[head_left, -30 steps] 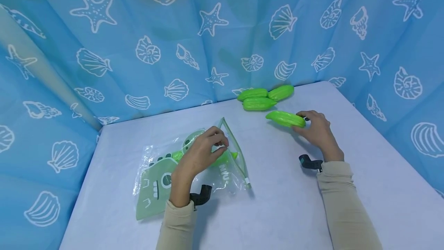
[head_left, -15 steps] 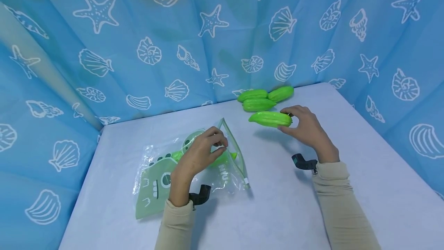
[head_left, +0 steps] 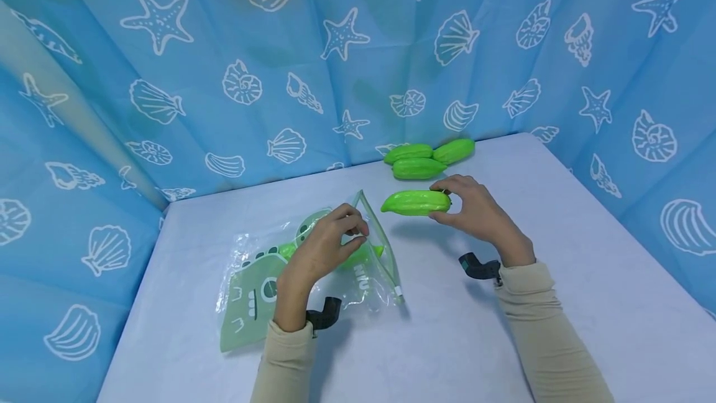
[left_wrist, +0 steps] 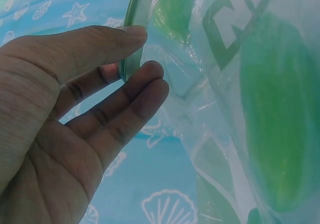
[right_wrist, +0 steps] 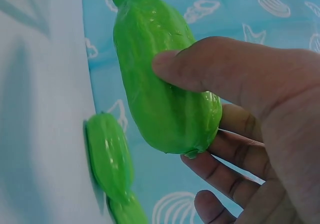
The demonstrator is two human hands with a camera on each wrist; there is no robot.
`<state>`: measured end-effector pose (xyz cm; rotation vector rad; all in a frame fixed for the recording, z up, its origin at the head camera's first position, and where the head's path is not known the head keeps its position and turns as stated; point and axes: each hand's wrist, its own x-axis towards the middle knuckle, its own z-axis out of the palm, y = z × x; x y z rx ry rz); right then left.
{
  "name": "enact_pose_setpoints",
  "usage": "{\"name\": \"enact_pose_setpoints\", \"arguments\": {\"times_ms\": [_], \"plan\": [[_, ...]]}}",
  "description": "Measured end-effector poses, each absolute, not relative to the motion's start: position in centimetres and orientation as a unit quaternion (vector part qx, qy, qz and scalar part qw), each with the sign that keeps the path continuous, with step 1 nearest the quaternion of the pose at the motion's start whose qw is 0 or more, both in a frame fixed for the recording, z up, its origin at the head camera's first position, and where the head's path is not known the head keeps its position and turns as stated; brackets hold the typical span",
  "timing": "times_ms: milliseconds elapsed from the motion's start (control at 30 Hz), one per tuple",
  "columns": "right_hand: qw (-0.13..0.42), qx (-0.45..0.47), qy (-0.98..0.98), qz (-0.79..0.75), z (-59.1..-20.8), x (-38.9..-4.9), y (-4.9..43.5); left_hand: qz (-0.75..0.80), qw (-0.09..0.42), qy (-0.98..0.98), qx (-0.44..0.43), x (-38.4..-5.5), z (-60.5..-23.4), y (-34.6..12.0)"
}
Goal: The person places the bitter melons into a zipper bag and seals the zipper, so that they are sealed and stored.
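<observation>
My right hand (head_left: 477, 211) grips the blunt end of a glossy, ridged green cucumber (head_left: 411, 203) between thumb and fingers. It is raised over the table, its shadow below and its pointed tip toward the bag. A clear zip bag (head_left: 242, 313) with a green cartoon monster print lies on the left. My left hand (head_left: 321, 250) pinches the bag's green zip edge (left_wrist: 134, 14), holding the mouth up and parted. Through the clear plastic, green cucumbers (left_wrist: 277, 119) show inside the bag; the left hand partly covers them in the head view.
Three more green cucumbers (head_left: 418, 168) lie together at the back edge of the white table (head_left: 447, 341). A blue curtain (head_left: 358, 67) with shell and starfish prints hangs behind and at both sides. Black wrist cameras (head_left: 324, 314) sit on both wrists.
My right hand has carried the cucumber leftward, from the right side of the table to just short of the bag's mouth. My left hand and the bag have stayed put.
</observation>
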<state>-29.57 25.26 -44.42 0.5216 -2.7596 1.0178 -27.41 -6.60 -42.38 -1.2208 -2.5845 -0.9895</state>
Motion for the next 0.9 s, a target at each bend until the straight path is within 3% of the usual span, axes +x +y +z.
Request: {"name": "enact_pose_setpoints", "arguments": {"times_ms": [900], "plan": [[0.048,0.231,-0.909,0.344,-45.1,-29.1,21.1,-0.322,0.066,-0.854,-0.403,-27.7,-42.8,-6.5]]}}
